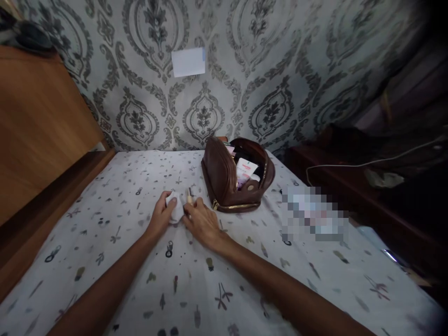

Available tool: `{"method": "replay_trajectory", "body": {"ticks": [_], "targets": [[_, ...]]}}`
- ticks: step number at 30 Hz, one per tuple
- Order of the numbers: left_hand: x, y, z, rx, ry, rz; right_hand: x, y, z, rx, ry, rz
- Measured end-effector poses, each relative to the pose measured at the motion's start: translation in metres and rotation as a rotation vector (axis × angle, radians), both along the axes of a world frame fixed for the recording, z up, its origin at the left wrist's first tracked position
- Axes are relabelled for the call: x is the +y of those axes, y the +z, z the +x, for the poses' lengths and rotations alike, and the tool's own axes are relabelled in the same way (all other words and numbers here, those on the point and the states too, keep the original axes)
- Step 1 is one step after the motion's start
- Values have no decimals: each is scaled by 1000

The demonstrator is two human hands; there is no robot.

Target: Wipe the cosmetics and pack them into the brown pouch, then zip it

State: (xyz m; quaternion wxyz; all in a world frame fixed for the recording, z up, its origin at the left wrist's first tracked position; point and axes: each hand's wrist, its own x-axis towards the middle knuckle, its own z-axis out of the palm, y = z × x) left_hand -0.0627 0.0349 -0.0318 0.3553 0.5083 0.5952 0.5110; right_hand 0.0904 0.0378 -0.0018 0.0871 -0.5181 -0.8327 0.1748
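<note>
My left hand (161, 214) is closed around a crumpled white tissue or cloth (176, 209), its thumb lying on top. Right beside it, my right hand (203, 221) grips a small, slim cream-coloured item (189, 198) with a dark upper end; its kind is too small to make out. Both hands are close together, low over the patterned sheet. Just beyond my right hand stands a brown leather toiletry bag (220, 172), unzipped. Inside it a white tube (245, 169) with pink print shows among other items, partly hidden by the bag's sides.
The white printed sheet (140, 261) reaches back to a patterned wall (203, 112), where a white card (189, 62) hangs. A wooden panel (45, 126) borders the left. A pixelated object (313, 212) lies at right; past it a white cable (343, 165) crosses dark furniture.
</note>
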Motion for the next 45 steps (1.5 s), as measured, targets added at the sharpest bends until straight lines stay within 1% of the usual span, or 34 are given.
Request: {"method": "replay_trajectory", "body": {"ticks": [2,6,10,13,15,18,19,21,24,25,27,29,31,34,37,40,42,45], "targets": [[1,1,0,16,-23,18,3,-1,-1,38,-14,-14],[3,-1,-2,13,-7,49,11,-10,-1,292,-52,-46],[5,-6,-3,-102,27,52,19,-21,8,475,-54,-70],[5,-5,-3,-213,48,42,19,-30,15,646,-73,-144],[4,-3,-2,-289,59,0,16,-36,18,848,-93,-261],[3,3,1,-392,95,-91,7,-41,20,1231,-132,-542],[2,5,3,-420,83,-112,3,-41,19,1331,-147,-630],[-1,9,6,-463,-19,-113,-2,-42,19,1423,-153,-742],[-6,13,11,-488,-219,-47,-7,-42,21,1414,-78,-812],[-8,13,12,-477,-254,-30,-8,-42,22,1388,-49,-818],[-10,13,14,-408,-272,-15,-9,-43,25,1320,-14,-791],[-12,12,15,-308,-247,4,-10,-44,27,1243,0,-699],[-13,11,16,-236,-187,35,-12,-45,28,1180,30,-567],[-13,11,17,-216,-95,44,-15,-46,27,1109,88,-464],[-11,11,17,-235,-21,-7,-18,-46,27,1105,86,-488],[-9,10,16,-330,41,-48,-21,-44,28,1172,56,-585],[-8,9,16,-377,38,-77,-22,-41,28,1202,57,-638],[-10,11,18,-372,-38,-73,-21,-37,29,1232,69,-668]]}}
